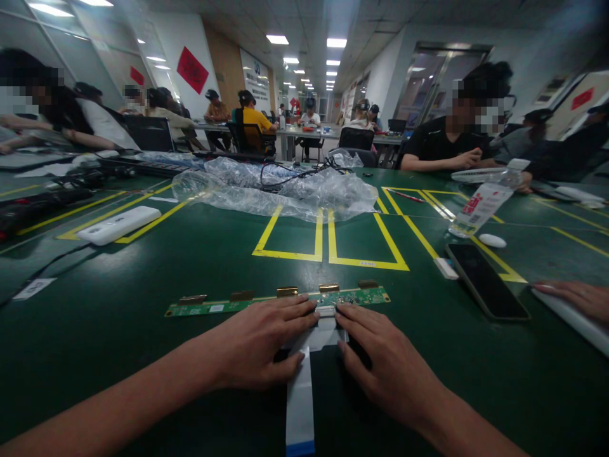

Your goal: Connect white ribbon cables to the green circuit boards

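A long, narrow green circuit board (278, 303) lies on the table in front of me, with several copper-coloured tabs along its far edge. A white flat ribbon cable (301, 393) with a blue end runs from the connector (325, 311) at the board's near edge toward me. My left hand (266, 339) rests its stretched fingertips on the connector's left end, its thumb apart and beside the cable. At the right end, the extended fingers of my right hand (375, 349) touch the connector, with the thumb near the cable's fold. What lies beneath the fingertips is hidden.
Crumpled clear plastic wrap (285, 187) with black cables lies farther back. A white power strip (120, 225) sits at left. At right are a phone (486, 279), a tilted water bottle (488, 200) and another person's hand (575, 297). Yellow tape (366, 263) marks the green table.
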{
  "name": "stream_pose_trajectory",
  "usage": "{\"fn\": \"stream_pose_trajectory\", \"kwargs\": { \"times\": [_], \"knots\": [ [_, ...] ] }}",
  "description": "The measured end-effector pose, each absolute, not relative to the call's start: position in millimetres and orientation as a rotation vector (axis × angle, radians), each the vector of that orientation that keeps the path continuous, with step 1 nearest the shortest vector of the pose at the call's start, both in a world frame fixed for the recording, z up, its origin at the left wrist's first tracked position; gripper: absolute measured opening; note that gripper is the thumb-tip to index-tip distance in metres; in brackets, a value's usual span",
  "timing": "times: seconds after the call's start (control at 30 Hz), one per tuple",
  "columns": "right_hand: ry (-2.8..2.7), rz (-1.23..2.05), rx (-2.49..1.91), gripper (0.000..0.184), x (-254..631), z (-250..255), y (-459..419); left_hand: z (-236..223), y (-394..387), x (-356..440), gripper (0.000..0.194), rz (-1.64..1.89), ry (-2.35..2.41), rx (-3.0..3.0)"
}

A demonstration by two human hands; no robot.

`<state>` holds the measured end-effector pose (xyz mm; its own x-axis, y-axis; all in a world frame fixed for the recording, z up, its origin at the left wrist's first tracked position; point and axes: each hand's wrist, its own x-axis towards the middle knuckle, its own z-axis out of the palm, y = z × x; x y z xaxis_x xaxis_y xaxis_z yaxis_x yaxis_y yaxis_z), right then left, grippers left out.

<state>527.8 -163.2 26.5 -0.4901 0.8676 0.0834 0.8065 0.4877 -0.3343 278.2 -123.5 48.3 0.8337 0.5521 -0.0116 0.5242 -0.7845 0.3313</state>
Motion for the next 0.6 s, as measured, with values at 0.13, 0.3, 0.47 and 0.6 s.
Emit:
{"fn": "stream_pose_trajectory", "kwargs": {
  "times": [0.13, 0.3, 0.47, 0.6],
  "knots": [
    [-2.492, 0.368, -1.437, 0.05, 527.9, 24.9, -162.9, 48.5, -122.3, 277.5, 0.063, 0.104, 0.805, 2.7],
    [-2.478, 0.374, -1.449, 0.05, 526.4, 25.7, -163.8, 48.3, -121.9, 277.4, 0.063, 0.111, 0.79, 2.703],
    [-2.473, 0.367, -1.447, 0.048, 525.7, 28.3, -163.9, 47.2, -124.3, 278.6, 0.063, 0.115, 0.82, 2.704],
    [-2.439, 0.395, -1.42, 0.046, 527.6, 30.6, -162.2, 35.6, -129.7, 282.2, 0.054, 0.158, 0.901, 2.706]
  ]
}}
